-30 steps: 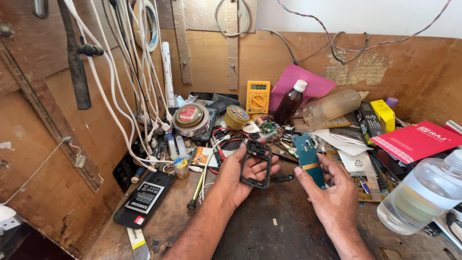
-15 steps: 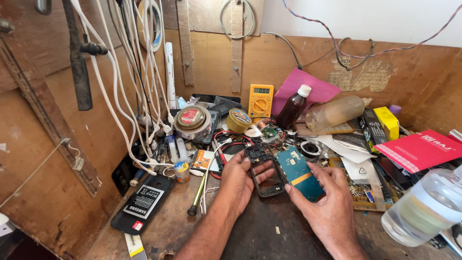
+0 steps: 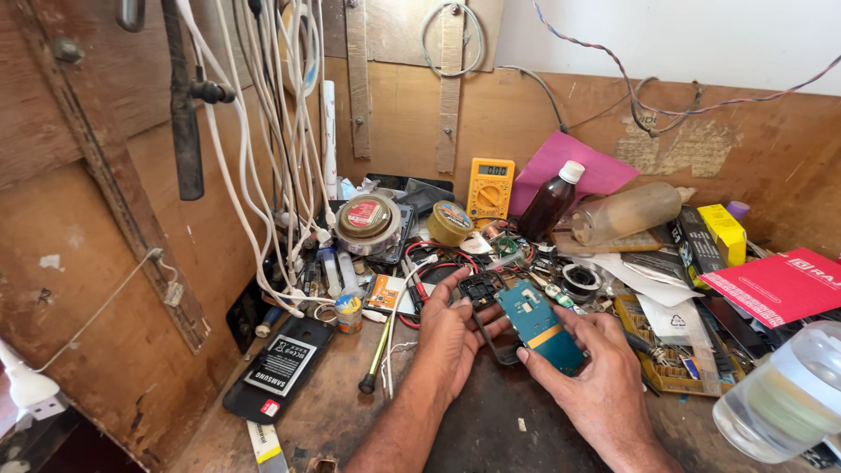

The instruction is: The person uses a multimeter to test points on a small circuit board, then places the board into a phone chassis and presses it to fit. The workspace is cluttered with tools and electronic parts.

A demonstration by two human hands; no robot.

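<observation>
My left hand (image 3: 451, 337) grips a black phone frame (image 3: 487, 302) by its left side, thumb on its top part. My right hand (image 3: 596, 377) holds a teal circuit board (image 3: 539, 326) and lays it over the frame, fingers under and along its right edge. Both hands are low over the dark wooden bench (image 3: 491, 420), close together and touching the same assembly.
Clutter crowds the back: a yellow multimeter (image 3: 491, 187), brown bottle (image 3: 550, 200), round tins (image 3: 366, 219), red and black probe leads (image 3: 419, 276). A black phone back with battery (image 3: 279, 368) and a screwdriver (image 3: 378, 355) lie left. A clear plastic bottle (image 3: 784, 398) and red box (image 3: 775, 285) are right. White cables (image 3: 263, 158) hang left.
The teal board, held apart to the right a second ago, has been brought left onto the black frame. My left hand has kept hold of the frame throughout.
</observation>
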